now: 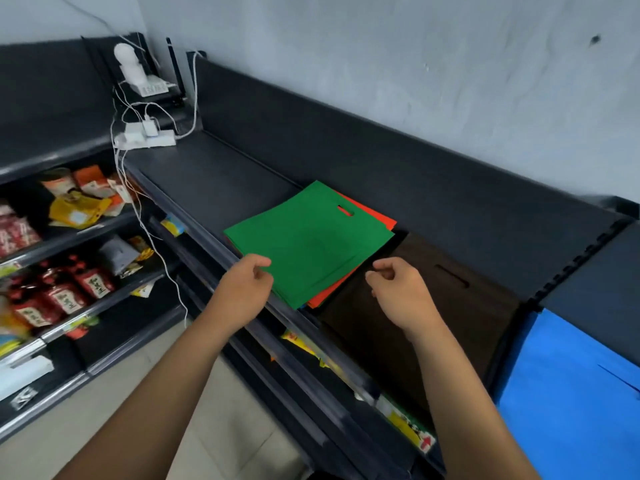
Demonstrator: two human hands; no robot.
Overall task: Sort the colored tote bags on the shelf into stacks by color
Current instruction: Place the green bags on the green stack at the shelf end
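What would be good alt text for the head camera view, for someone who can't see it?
A person's left hand reaches the near corner of a green tote bag topping a mixed pile with orange bags on a dark shelf; the right hand hovers over a brown bag. A blue bag lies far right.

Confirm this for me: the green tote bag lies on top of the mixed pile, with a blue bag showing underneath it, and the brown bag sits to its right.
One detail is wrong. The head view shows an orange-red bag under the green tote bag, not a blue one. The brown bag does sit to its right.
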